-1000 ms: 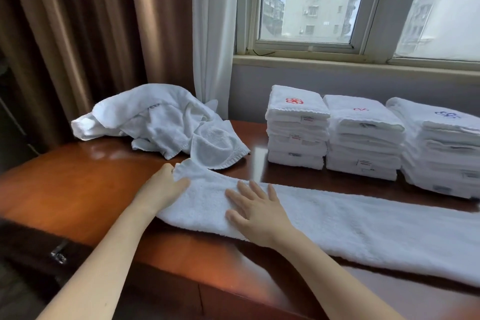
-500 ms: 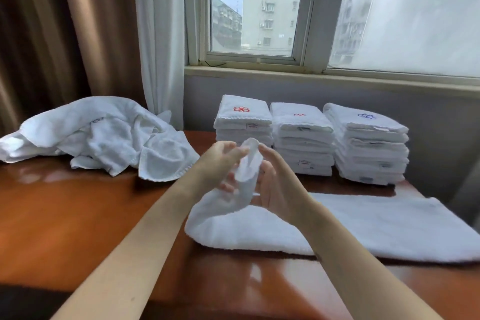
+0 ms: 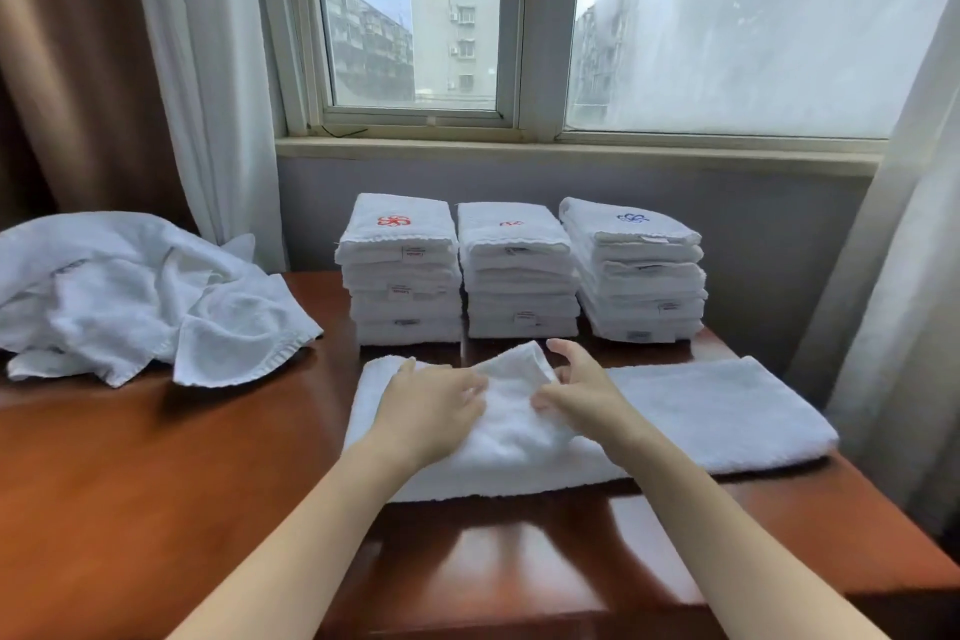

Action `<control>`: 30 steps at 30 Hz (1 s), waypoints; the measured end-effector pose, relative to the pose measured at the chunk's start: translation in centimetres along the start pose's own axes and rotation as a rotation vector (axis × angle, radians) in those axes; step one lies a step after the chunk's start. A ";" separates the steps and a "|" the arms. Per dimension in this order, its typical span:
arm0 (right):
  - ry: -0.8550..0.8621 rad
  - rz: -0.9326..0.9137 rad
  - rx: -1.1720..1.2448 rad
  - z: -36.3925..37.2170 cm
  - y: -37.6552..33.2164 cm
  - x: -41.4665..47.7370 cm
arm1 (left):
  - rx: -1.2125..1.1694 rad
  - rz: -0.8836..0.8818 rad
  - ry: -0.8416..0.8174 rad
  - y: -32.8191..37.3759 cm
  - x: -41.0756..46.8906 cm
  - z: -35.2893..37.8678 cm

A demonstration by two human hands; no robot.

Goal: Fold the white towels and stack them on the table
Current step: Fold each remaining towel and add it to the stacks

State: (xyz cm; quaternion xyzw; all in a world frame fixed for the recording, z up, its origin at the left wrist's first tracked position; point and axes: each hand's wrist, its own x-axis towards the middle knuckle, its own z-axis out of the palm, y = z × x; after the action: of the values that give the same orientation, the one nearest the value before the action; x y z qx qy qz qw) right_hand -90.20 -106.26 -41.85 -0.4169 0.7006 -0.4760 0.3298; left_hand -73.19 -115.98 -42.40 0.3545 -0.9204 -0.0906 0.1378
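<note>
A long white towel [image 3: 717, 411], folded lengthwise, lies across the table [image 3: 156, 494] in front of me. Its left end is doubled back over the middle and stands up in a small peak between my hands. My left hand [image 3: 436, 395] lies on this doubled part and its blurred fingers grip the cloth. My right hand [image 3: 576, 390] holds the peak between its curved fingers and thumb. Behind the towel stand three stacks of folded white towels: a left stack [image 3: 400, 270], a middle stack [image 3: 519, 270] and a right stack [image 3: 636, 270].
A heap of unfolded white towels [image 3: 130, 296] lies at the back left of the table. The wall and window sill [image 3: 571, 151] run behind the stacks. Curtains hang at the left [image 3: 197, 83] and the right [image 3: 893, 276]. The table's right edge is close to the towel's end.
Both hands lifted the towel's left end off the table, carried it to the right and lowered it onto the towel's middle. The view swung to the right.
</note>
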 end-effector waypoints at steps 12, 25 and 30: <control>-0.098 -0.337 -0.889 0.3 3.4 0.1 | 0.134 -0.003 -0.167 -1.8 0.1 3.3; -0.034 -0.326 -0.586 0.3 4.6 -0.2 | 0.087 -0.050 -0.272 -1.7 0.2 2.2; 0.170 -0.332 -0.473 -2.7 3.9 -1.3 | 0.135 0.000 -0.239 1.0 1.5 1.2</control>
State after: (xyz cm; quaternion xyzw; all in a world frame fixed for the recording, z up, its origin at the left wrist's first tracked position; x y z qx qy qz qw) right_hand -92.99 -103.27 -44.52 -0.5496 0.7393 -0.3804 0.0814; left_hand -75.25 -116.12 -42.98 0.3494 -0.9343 -0.0701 0.0028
